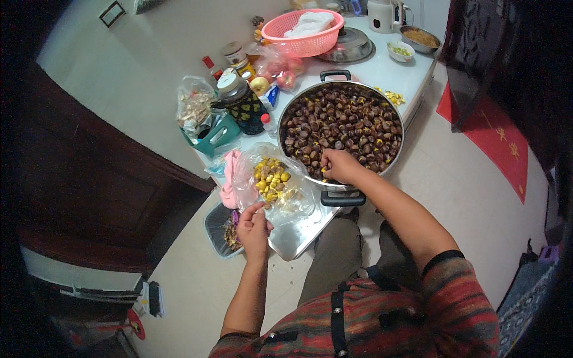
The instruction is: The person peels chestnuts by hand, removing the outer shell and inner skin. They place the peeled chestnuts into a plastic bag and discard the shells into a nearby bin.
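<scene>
A wide steel pot [282, 134] full of brown chestnuts [340, 116] stands on the table, some split and showing yellow. My right hand [339, 167] reaches over its near rim with bent fingers among the chestnuts; whether it pinches one is hidden. An open clear plastic bag [244, 172] of peeled yellow chestnuts [271, 179] lies left of the pot. Just below that bag is my left hand [254, 228], its thumb and forefinger close together; a small brownish piece shows near the fingertips, and I cannot tell whether they hold it.
A lined waste bin [209, 232] with shells stands below the table's left edge. Beside the bag lies a pink cloth [230, 176]. Jars, a green basket [224, 136], bagged apples [285, 79], a pink colander [304, 47], a pot lid [358, 47] and bowls crowd the table farther back.
</scene>
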A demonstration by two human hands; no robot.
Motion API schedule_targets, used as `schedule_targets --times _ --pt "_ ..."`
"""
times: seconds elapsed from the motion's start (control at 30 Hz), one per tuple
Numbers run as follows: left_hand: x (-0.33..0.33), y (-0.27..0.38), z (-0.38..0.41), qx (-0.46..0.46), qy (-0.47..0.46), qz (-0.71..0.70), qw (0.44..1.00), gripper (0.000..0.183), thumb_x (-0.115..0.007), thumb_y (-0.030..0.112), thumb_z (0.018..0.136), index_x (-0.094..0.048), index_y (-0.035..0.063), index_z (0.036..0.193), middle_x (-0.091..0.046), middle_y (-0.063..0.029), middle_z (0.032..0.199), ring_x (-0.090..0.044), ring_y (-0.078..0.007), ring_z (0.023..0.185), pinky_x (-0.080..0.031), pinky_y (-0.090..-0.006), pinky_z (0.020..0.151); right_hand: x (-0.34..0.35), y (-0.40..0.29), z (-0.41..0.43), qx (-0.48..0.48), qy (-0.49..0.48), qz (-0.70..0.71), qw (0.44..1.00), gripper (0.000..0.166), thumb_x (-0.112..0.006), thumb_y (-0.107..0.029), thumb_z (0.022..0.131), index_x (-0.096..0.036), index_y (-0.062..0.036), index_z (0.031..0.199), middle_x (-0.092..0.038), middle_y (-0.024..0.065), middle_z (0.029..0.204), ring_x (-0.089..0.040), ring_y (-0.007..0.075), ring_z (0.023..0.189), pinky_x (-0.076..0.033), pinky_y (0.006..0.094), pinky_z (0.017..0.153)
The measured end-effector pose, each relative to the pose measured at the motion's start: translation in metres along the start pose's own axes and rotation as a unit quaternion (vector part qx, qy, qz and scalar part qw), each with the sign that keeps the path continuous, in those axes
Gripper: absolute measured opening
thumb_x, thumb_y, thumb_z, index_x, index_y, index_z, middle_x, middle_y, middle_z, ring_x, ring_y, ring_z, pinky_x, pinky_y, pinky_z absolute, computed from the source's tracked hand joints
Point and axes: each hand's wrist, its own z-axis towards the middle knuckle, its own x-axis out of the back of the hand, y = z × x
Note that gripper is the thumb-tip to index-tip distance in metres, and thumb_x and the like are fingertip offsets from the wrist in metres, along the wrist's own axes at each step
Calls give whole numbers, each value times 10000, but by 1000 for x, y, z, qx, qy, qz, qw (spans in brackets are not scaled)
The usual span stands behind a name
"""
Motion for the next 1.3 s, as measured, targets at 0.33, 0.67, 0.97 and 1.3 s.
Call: schedule_targets --times 0.33,0.67,0.97,1.3 --pt "-43 33 -27 4 -158 7 987 216 -584 115 809 -560 -10 983 -579 -50 728 -487 -66 560 -382 -186 479 36 -95 -86 15 -37 483 875 274 -640 -10 732 -546 -9 990 -534 -18 740 -501 31 630 -423 165 559" --pt "-16 61 -51 38 -207 -7 978 188 -617 142 784 -571 -14 878 -557 -6 670 -450 -25 482 -350 -164 410 14 -142 -130 64 -18 375 924 291 -641 -10 720 -549 -6 996 -552 9 829 -521 53 722 -441 187 621" --pt "10 72 -59 60 -221 61 971 132 -574 46 711 -547 -13 825 -533 -8 631 -440 -40 443 -350 -178 378 9 -173 -144 182 -9 164 969 283 -639 -60 686 -608 -48 967 -575 98 786 -561 207 701 -447 282 630" --pt "12 59 -57 -32 -193 135 971 88 -575 42 694 -550 -2 765 -510 32 632 -436 -5 551 -345 -163 472 -6 -174 -148 215 55 111 969 285 -647 -62 673 -618 -57 957 -556 88 715 -547 190 629 -436 275 566"
